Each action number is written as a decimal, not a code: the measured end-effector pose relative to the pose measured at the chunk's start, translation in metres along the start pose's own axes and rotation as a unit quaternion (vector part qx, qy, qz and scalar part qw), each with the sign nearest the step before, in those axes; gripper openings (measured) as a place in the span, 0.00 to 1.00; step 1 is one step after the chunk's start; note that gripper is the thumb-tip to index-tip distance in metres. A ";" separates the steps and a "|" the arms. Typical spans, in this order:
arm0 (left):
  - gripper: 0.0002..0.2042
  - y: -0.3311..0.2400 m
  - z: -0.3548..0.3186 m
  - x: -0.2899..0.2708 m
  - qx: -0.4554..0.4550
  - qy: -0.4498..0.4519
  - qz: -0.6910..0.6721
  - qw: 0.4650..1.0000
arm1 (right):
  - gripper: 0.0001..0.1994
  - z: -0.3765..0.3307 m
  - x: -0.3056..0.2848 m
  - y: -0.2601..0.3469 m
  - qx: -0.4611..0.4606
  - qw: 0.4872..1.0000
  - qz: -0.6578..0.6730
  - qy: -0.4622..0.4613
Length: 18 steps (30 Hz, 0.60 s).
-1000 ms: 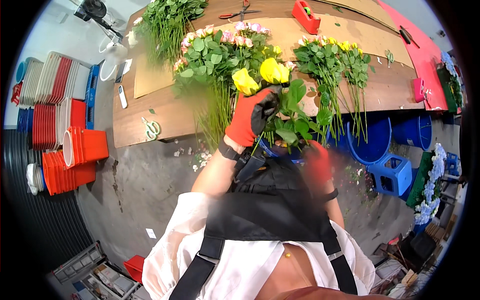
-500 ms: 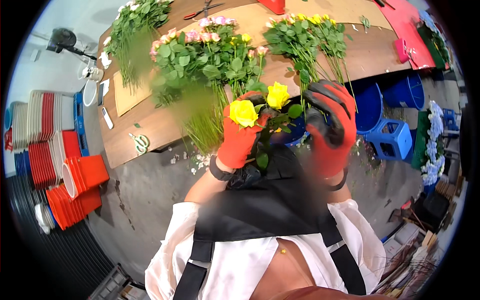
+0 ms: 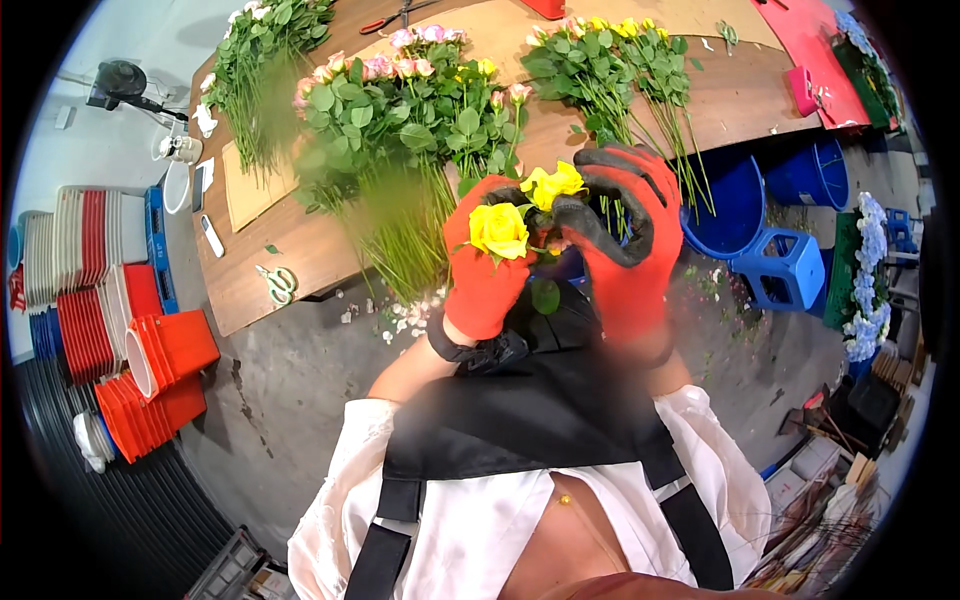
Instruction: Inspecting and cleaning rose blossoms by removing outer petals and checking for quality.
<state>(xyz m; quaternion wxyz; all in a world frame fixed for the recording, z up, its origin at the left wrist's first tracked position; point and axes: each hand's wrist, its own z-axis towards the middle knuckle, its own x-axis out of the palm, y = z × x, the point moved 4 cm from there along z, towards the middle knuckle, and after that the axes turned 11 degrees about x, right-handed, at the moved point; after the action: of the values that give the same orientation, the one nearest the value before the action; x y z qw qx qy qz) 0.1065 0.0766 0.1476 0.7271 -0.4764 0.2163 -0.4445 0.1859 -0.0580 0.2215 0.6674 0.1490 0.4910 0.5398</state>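
Both hands wear red work gloves with black palms. My left hand [image 3: 485, 285] is closed round the stem of a yellow rose [image 3: 498, 231], its bloom facing up above the fingers. Just right of it is a second yellow bloom [image 3: 553, 185]. My right hand [image 3: 632, 265] curls in from the right, with thumb and fingertips closed at this second bloom. Green leaves [image 3: 545, 296] hang below the blooms between the hands. The lower stems are hidden by the gloves and the black apron.
Bunches of pink roses [image 3: 400, 100] and yellow roses [image 3: 625, 60] lie on the wooden table [image 3: 330, 262]. Scissors [image 3: 277, 284] and a phone [image 3: 212, 237] lie at its left. Blue buckets [image 3: 735, 215] and a blue stool [image 3: 780, 272] stand right; orange buckets [image 3: 175, 345] stand left.
My right hand has moved left and inward, from beside the flowers onto the second yellow bloom. That bloom has tilted closer to the first. My left hand keeps its hold, shifted slightly right.
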 end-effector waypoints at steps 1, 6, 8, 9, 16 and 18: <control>0.21 0.002 -0.001 0.000 -0.014 -0.001 -0.006 1.000 | 0.20 -0.003 0.002 -0.004 0.001 1.000 0.003 -0.017; 0.20 0.008 -0.003 0.002 -0.025 -0.018 0.043 0.999 | 0.18 -0.013 0.012 -0.005 0.001 0.998 0.029 -0.054; 0.20 0.005 0.000 0.003 -0.049 -0.036 0.041 0.997 | 0.19 -0.017 0.020 -0.018 0.156 0.923 0.349 -0.052; 0.19 -0.001 0.005 0.005 -0.047 -0.026 0.025 0.998 | 0.19 -0.019 0.020 -0.023 0.156 0.923 0.348 -0.053; 0.20 0.001 0.006 -0.001 -0.034 -0.024 0.016 0.999 | 0.19 -0.010 -0.011 -0.018 0.109 0.924 0.367 -0.002; 0.21 -0.003 0.007 0.001 -0.008 -0.013 0.041 0.999 | 0.18 -0.003 -0.018 -0.004 -0.010 0.985 0.173 -0.004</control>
<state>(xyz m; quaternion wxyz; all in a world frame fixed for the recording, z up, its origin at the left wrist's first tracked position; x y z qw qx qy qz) 0.1111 0.0787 0.1532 0.7436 -0.4784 0.2301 -0.4064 0.1872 -0.0764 0.2264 0.5674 0.2274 0.4500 0.6511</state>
